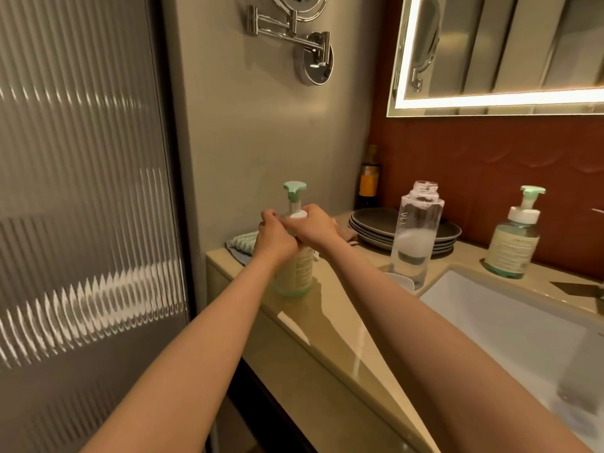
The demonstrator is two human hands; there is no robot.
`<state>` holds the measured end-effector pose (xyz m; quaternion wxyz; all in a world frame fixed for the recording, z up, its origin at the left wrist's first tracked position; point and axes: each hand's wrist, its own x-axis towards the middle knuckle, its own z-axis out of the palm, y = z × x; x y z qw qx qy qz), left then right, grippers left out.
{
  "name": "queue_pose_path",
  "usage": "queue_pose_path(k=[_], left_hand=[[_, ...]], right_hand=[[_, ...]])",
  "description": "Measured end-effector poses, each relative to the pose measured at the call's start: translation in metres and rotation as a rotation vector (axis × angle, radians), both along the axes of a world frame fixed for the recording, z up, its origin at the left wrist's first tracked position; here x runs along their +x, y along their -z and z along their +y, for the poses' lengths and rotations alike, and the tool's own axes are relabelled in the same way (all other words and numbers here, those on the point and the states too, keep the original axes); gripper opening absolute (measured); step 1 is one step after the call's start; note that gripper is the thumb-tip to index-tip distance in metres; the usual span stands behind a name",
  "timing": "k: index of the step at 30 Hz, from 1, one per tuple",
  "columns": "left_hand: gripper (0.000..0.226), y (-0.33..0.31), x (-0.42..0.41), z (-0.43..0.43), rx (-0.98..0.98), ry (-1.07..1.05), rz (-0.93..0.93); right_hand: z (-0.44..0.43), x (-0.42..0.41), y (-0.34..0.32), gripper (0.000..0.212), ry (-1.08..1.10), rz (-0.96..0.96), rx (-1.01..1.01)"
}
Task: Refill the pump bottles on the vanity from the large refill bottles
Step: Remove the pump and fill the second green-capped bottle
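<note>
clear green-tinted pump bottle (pixel 295 269) upright, spout left | left hand (pixel 273 238) grips shoulder, right hand (pixel 313 225) grips white collar | beige glossy vanity top (pixel 330 308)

The green-topped pump bottle (pixel 295 266) stands upright on the surface (pixel 327 308) before me, the uncapped, nearly empty clear refill bottle (pixel 415 237) to its right, a second pump bottle (pixel 513 246) farther right.
</note>
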<state>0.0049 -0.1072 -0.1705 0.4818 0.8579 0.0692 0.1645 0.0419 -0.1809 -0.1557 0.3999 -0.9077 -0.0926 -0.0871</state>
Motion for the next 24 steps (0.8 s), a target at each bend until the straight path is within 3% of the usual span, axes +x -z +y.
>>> queue_pose_path(k=[4,10,15,18,21,24], left_hand=[[0.083,0.02,-0.002,-0.008,-0.049,-0.042,-0.09],[0.051,0.016,-0.012,-0.02,-0.068,0.041,-0.048],[0.049,0.019,-0.028,-0.022,-0.097,0.194,-0.036],[0.045,0.019,-0.037,-0.036,-0.071,0.191,-0.048],[0.056,0.024,-0.046,-0.051,-0.094,0.148,-0.079],[0.05,0.025,-0.052,-0.061,-0.123,0.066,-0.048]], right_hand=[[-0.01,-0.007,0.004,0.06,0.073,-0.136,-0.034],[-0.032,-0.026,0.007,0.04,0.044,-0.283,-0.037],[-0.062,-0.058,-0.001,0.029,-0.253,-0.128,0.16],[-0.066,-0.068,-0.005,0.017,-0.279,-0.046,0.214],[-0.061,-0.067,-0.003,0.034,-0.137,-0.099,0.19],[-0.06,-0.071,0.001,0.078,0.061,-0.17,0.108]])
